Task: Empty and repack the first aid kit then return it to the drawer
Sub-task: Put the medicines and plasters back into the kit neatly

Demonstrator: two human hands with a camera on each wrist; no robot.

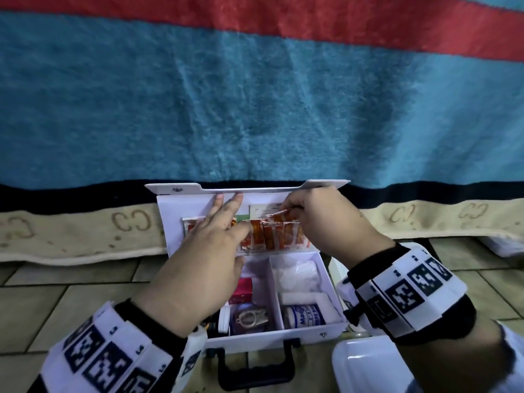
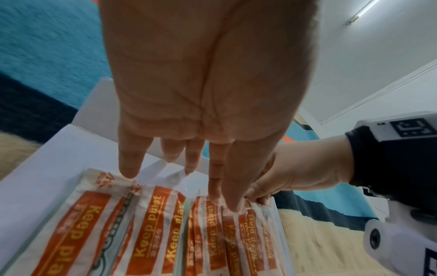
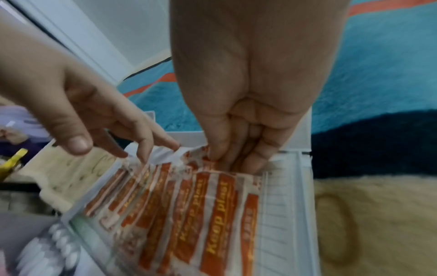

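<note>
The white first aid kit (image 1: pixel 283 334) lies open on the tiled floor, its lid (image 1: pixel 173 219) leaning back against the blanket. Orange-and-white plasters (image 1: pixel 272 235) (image 2: pixel 151 224) (image 3: pixel 189 214) printed "Keep plast" sit in a clear pocket inside the lid. My left hand (image 1: pixel 226 217) (image 2: pixel 196 160) (image 3: pixel 144 147) lies with straight fingers on the pocket's top edge and the lid. My right hand (image 1: pixel 289 211) (image 3: pixel 227 155) (image 2: pixel 260 196) pinches the top ends of the plasters on the pocket's right side.
The tray holds a pink box (image 1: pixel 241 290), a metal clipper (image 1: pixel 251 319), a rolled bandage (image 1: pixel 304 314) and white gauze (image 1: pixel 297 275). A black handle (image 1: pixel 255 373) juts toward me. A white plastic container (image 1: pixel 365 364) stands at the lower right. The blue blanket (image 1: pixel 255 109) hangs behind.
</note>
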